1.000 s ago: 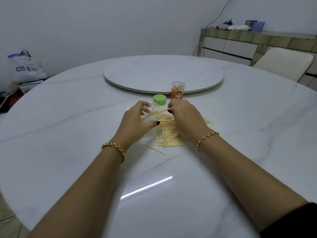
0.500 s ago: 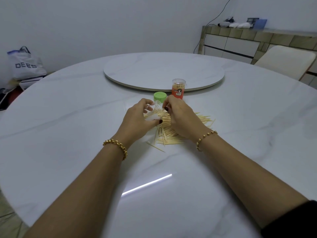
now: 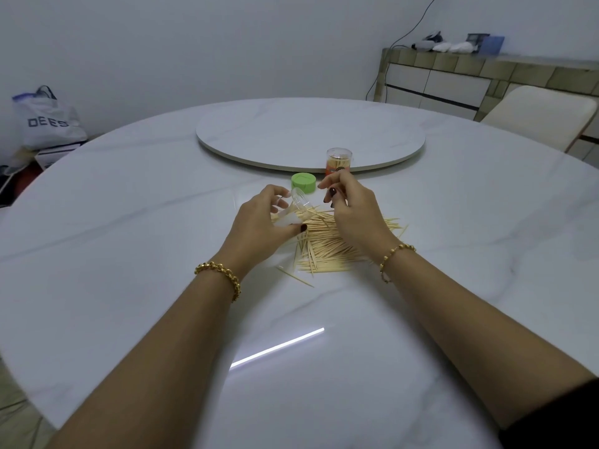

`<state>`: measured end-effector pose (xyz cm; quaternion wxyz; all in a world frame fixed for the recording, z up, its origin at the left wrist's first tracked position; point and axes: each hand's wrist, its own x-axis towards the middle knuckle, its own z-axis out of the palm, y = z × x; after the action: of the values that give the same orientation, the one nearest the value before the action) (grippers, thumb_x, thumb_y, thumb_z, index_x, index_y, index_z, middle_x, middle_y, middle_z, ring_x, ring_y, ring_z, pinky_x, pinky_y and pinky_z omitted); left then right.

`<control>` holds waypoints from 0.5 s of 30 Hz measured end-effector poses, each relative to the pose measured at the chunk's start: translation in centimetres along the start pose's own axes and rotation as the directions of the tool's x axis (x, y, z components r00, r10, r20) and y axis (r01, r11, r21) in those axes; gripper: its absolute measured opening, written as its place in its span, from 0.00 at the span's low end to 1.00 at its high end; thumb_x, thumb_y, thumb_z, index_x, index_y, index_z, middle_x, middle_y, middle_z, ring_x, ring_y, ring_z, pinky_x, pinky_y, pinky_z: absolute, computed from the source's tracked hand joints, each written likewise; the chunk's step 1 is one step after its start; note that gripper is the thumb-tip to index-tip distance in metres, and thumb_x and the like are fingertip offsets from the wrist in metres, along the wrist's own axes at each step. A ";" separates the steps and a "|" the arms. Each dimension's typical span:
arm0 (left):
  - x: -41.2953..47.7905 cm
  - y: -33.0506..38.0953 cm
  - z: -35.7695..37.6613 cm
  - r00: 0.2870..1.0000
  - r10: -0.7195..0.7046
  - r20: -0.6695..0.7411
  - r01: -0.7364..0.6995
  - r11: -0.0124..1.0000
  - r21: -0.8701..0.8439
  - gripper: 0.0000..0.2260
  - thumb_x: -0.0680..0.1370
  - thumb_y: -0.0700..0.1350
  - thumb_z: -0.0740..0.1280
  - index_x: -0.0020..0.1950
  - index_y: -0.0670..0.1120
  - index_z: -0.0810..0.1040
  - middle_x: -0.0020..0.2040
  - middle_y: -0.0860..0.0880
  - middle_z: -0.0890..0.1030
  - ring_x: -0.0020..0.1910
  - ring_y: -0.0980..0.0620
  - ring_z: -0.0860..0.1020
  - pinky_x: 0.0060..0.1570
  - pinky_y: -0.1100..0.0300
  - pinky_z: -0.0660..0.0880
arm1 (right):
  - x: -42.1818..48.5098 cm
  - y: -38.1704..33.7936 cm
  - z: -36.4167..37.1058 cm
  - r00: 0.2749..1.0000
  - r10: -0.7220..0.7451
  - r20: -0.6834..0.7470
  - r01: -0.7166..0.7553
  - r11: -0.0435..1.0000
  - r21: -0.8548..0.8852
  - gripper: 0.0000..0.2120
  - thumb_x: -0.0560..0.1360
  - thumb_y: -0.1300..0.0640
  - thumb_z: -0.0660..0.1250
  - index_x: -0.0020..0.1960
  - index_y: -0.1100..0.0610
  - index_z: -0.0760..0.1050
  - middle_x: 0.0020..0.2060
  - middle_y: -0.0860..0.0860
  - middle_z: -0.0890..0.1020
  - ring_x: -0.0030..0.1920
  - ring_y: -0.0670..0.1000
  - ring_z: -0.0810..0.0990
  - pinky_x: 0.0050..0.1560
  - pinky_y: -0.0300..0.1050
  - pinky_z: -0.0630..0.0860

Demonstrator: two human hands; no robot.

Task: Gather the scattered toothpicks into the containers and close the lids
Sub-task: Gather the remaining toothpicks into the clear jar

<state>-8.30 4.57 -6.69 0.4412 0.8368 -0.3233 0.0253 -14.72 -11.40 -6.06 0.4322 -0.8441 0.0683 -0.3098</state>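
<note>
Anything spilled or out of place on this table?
Yes: toothpicks lie scattered on the table, one stray apart. The green lid sits off its clear container, held tilted in the left hand.

Your right hand point(image 3: 351, 210) covers the middle of the toothpick pile point(image 3: 327, 246), so you cannot see how many lie under it, and its fingertips hide whether they pinch any sticks. Your left hand point(image 3: 259, 225) wraps the clear container point(image 3: 296, 207); its base is hidden and its contents are too faint to tell. The orange container point(image 3: 338, 161) has its lower part behind your right fingers. Both forearms are cut off by the bottom edge.
</note>
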 end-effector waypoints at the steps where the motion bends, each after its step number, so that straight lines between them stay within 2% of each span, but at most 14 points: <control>1: 0.0 0.0 0.0 1.000 0.002 0.000 -0.002 1.000 0.001 0.24 0.70 0.50 0.76 0.63 0.50 0.71 0.56 0.52 0.78 0.55 0.55 0.75 0.44 0.70 0.68 | 0.1 0.1 0.0 1.000 0.020 -0.013 -0.020 1.000 0.024 0.14 0.77 0.69 0.54 0.50 0.55 0.74 0.39 0.50 0.76 0.36 0.43 0.72 0.36 0.29 0.67; 3: -0.1 0.1 0.1 1.000 0.005 0.000 -0.005 1.000 -0.003 0.24 0.70 0.50 0.76 0.63 0.50 0.71 0.56 0.52 0.78 0.55 0.55 0.75 0.44 0.71 0.68 | 0.2 0.2 0.1 0.998 0.056 -0.037 -0.054 0.996 0.072 0.16 0.76 0.70 0.53 0.48 0.53 0.74 0.38 0.50 0.76 0.36 0.45 0.72 0.34 0.31 0.69; 9: -0.2 0.5 0.4 1.000 0.020 0.007 -0.020 1.000 -0.024 0.24 0.70 0.49 0.76 0.63 0.49 0.72 0.56 0.52 0.78 0.55 0.55 0.75 0.44 0.72 0.68 | 0.4 -0.6 0.5 0.971 0.135 -0.199 -0.066 0.944 0.323 0.18 0.77 0.72 0.52 0.45 0.54 0.74 0.37 0.52 0.79 0.44 0.50 0.81 0.43 0.36 0.74; 12: -0.2 0.6 0.5 0.999 0.025 0.024 -0.024 0.999 -0.041 0.24 0.70 0.50 0.76 0.63 0.50 0.71 0.56 0.52 0.78 0.55 0.54 0.75 0.45 0.70 0.70 | 0.6 -1.3 0.3 0.950 0.215 -0.225 -0.073 0.856 0.512 0.16 0.80 0.71 0.51 0.48 0.57 0.75 0.42 0.56 0.82 0.48 0.53 0.83 0.48 0.42 0.79; 15: -0.2 0.6 0.6 0.999 0.028 0.027 -0.026 0.999 -0.044 0.24 0.70 0.50 0.75 0.63 0.50 0.71 0.56 0.52 0.78 0.55 0.54 0.75 0.44 0.70 0.70 | 0.5 -2.0 0.2 0.943 0.286 -0.168 -0.104 0.735 0.671 0.15 0.81 0.70 0.51 0.50 0.60 0.75 0.45 0.58 0.83 0.51 0.54 0.83 0.56 0.46 0.79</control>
<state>-8.99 3.99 -6.67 0.4547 0.8227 -0.3410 0.0125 -14.48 -10.24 -4.41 0.7166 -0.5797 0.1009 -0.3745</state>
